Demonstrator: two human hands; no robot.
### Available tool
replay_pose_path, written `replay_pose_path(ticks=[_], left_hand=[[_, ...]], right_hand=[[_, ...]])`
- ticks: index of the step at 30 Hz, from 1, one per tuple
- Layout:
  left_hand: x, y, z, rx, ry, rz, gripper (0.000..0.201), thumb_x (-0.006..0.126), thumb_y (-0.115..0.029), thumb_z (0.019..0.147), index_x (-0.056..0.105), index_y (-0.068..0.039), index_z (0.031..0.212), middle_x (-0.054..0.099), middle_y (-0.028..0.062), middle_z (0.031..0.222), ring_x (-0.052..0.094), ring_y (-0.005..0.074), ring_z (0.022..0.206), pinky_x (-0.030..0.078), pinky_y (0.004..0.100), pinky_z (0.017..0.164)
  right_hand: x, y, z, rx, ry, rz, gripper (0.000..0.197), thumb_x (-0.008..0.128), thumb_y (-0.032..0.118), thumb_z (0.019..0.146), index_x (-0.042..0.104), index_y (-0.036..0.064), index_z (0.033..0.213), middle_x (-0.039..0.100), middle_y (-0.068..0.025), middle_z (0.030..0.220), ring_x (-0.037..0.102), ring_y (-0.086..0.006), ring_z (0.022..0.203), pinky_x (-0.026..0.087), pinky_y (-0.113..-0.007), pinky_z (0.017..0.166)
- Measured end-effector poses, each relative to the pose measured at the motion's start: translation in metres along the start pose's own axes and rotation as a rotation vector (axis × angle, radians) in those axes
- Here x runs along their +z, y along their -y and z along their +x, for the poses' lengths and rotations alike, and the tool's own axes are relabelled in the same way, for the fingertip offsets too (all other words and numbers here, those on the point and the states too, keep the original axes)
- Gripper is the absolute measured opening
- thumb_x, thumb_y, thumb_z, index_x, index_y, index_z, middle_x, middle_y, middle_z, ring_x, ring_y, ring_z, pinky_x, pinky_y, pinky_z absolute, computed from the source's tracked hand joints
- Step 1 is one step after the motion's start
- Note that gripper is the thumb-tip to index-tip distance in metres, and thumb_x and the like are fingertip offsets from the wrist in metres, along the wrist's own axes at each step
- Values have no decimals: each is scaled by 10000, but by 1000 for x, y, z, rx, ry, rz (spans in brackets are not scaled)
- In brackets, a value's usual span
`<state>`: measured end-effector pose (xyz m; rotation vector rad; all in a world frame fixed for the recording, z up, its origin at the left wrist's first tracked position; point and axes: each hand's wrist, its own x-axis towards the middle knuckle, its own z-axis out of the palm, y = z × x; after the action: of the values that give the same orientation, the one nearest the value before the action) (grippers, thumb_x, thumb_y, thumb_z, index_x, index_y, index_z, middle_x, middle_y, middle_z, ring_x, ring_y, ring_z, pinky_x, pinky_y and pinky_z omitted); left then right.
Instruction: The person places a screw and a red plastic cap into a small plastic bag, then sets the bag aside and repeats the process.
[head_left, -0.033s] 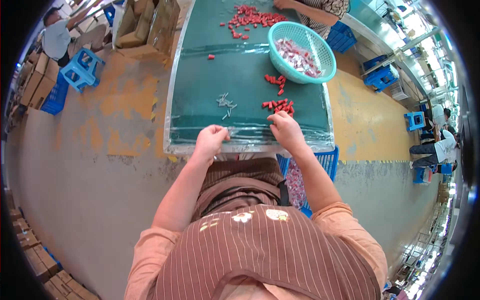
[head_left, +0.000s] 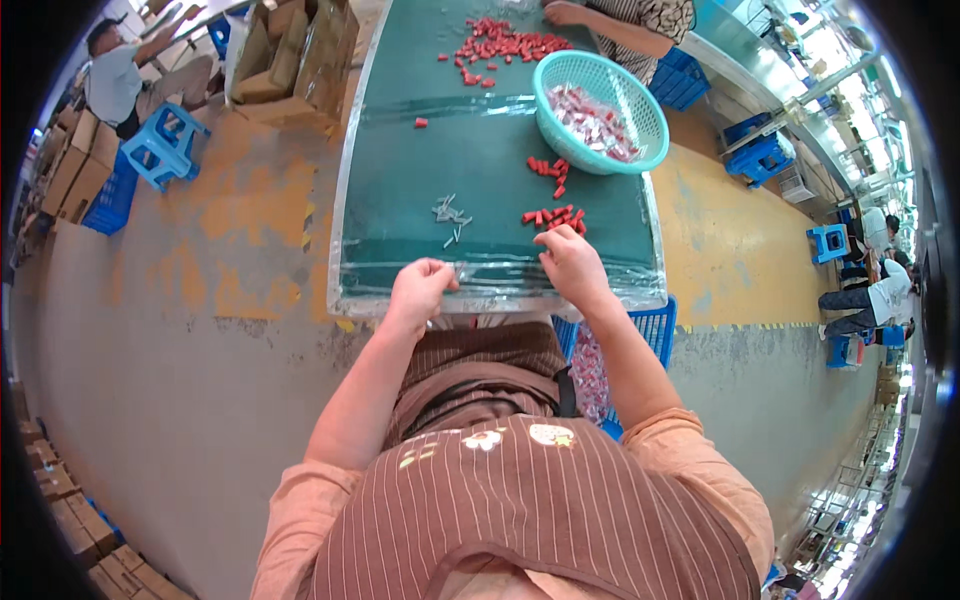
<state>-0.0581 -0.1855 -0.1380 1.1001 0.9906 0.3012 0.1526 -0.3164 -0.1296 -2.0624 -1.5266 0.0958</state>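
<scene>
My left hand [head_left: 420, 292] is closed in a pinch above the table's near edge. At its fingertips is something small that I cannot make out. To the right, my right hand [head_left: 575, 266] has its fingers curled just in front of a small pile of red cylindrical pieces [head_left: 562, 216]. Whatever its fingertips may hold is hidden. Several small thin grey pins [head_left: 449, 212] lie loose between and beyond my hands. Another few red pieces [head_left: 549, 170] are scattered farther up, below a turquoise plastic basket [head_left: 652, 128] holding small red and clear items.
Both hands are over a green-topped table [head_left: 400, 160] with clear film along its near edge. A large spread of red pieces [head_left: 505, 42] lies at the far end, beside a co-worker's arm [head_left: 620, 28]. A blue crate [head_left: 652, 330] of wrapped pieces stands below the table's right corner.
</scene>
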Motion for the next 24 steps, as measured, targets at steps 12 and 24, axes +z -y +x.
replay_pose_path(ticks=[12,24], left_hand=[[-26,42,2,-35,2,-21,98,561,-111,853,522,-52,784,494,4,615,328,39,381,236,199,329],[-20,24,-12,75,-23,30,77,566,-106,851,533,-42,824,561,31,673,358,36,391,258,191,329]], right_hand=[[34,2,1,-25,-73,-134,83,553,50,719,588,38,793,571,-136,856,597,-293,844,502,-370,736],[45,-5,58,-163,170,-476,101,567,106,732,662,73,745,627,-80,827,613,-233,827,518,-337,699]])
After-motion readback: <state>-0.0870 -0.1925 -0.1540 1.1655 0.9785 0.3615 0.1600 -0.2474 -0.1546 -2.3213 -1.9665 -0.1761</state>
